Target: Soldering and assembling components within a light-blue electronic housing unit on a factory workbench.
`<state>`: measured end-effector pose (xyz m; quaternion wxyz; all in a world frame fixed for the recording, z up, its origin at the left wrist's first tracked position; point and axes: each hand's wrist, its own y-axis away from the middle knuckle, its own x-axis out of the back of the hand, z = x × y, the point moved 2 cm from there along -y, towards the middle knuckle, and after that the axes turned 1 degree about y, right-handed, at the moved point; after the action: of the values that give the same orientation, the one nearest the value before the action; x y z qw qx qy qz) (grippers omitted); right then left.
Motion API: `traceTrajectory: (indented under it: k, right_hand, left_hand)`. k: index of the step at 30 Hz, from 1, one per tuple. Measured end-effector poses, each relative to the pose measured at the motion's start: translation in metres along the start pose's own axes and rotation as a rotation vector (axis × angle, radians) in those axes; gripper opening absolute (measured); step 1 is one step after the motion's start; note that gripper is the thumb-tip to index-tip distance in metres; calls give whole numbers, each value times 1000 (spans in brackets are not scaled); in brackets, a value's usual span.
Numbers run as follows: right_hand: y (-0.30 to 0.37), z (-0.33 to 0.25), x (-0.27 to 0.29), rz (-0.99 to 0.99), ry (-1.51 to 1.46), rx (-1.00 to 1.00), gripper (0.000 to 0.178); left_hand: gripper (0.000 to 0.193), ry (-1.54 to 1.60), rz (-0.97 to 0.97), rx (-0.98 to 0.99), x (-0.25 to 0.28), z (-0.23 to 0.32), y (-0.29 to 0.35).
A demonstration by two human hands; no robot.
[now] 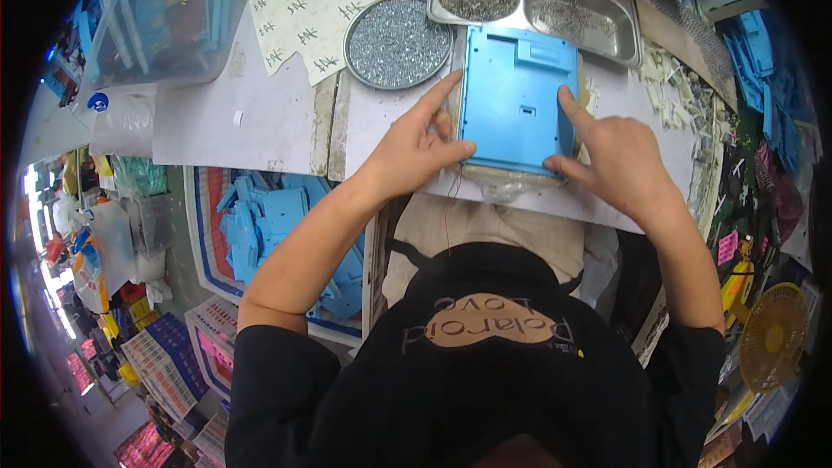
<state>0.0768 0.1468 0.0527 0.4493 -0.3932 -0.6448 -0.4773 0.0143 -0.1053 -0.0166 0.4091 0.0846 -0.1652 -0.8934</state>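
A flat, blue plastic housing (511,113) lies before me at the table's edge, with a raised rectangular part near its far end and a small slot near the middle. My left hand (422,140) grips its left side: the index finger runs along the edge and the thumb presses the near left corner. On the opposite side my right hand (617,149) has its index finger on the right edge and its thumb at the near right corner. Clear plastic wrap (503,186) shows under the near edge. Thin wires (451,204) hang down beside the left thumb.
A round dish of small metal parts (399,41) stands left of the housing. Beyond it sits a compartmented steel tray (630,48) with screws. Small white pieces (672,95) are scattered at right. A bin of blue plastic parts (269,225) stands below left; a clear tub (165,13) is far left.
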Motion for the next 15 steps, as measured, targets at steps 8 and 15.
traceTrajectory:
  k: [8, 15]
  right_hand:
    - [16, 10, -6, -49, -79, -34, 87]
    - [23, 14, -11, -62, -88, -19, 91]
  left_hand:
    - [87, -399, 72, -273, -25, -11, 21]
    - [91, -658, 103, -260, -25, 0, 11]
